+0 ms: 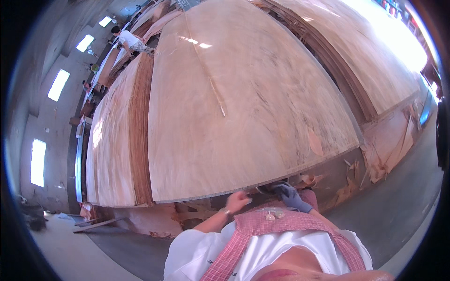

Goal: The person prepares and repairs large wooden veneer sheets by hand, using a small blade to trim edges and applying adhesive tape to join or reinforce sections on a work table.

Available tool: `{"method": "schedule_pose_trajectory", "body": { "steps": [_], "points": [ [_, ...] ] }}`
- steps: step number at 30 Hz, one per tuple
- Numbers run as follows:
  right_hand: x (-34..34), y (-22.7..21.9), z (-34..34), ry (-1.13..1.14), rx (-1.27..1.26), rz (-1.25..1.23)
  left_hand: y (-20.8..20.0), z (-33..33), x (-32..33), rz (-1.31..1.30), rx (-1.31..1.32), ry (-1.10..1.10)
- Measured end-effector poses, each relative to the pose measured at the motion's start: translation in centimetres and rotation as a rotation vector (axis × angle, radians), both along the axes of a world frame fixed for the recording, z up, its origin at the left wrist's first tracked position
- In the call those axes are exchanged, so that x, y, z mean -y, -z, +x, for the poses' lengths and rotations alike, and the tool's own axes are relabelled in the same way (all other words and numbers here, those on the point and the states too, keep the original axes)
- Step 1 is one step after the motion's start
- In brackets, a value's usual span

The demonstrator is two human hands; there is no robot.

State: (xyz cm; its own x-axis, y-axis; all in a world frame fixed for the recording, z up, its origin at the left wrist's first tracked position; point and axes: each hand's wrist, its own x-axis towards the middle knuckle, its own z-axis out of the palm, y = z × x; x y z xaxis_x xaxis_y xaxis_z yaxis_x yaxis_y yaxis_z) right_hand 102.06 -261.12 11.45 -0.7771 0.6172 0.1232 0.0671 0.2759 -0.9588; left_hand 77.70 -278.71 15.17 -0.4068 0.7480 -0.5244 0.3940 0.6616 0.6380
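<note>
In front of my body, at the near edge of a broad pale wood veneer sheet (243, 140), are both my hands. My left hand (238, 201) is bare, its fingers curled in and slightly blurred; whatever they hold, if anything, does not show. A grey-blue glove covers my right hand (291, 196), which is closed beside a dark curved object (267, 188) just below the sheet's edge. What that object is stays unclear. A long thin stick (211, 82) lies on the sheet, pointing away from me.
Stacked veneer (117, 140) stands to the left, and another stack (356, 61) to the right. Torn veneer scraps (386, 145) hang at the near right. Loose wooden strips (99, 225) lie on the floor at left. Another person (131, 41) bends over stacks at the far left.
</note>
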Motion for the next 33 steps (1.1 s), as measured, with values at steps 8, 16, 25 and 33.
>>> {"method": "schedule_pose_trajectory", "body": {
  "steps": [8, 16, 25, 33],
  "points": [
    [-10.9, -6.0, 7.3, -0.119, 0.279, -0.466, -2.1, 7.3, -18.0, 0.245, 0.400, -0.067],
    [-25.2, -10.2, 16.4, -0.244, 0.148, 0.021, -8.5, 18.5, -32.0, 0.209, 0.606, 0.165],
    [-35.9, -9.1, 15.2, -0.359, 0.330, -0.729, -7.6, 15.0, -40.7, 0.294, 0.332, -0.041],
    [-37.5, -4.1, 10.0, -0.251, 0.590, 0.035, 1.7, 11.6, -39.2, 0.123, 0.070, -0.443]
  ]
}}
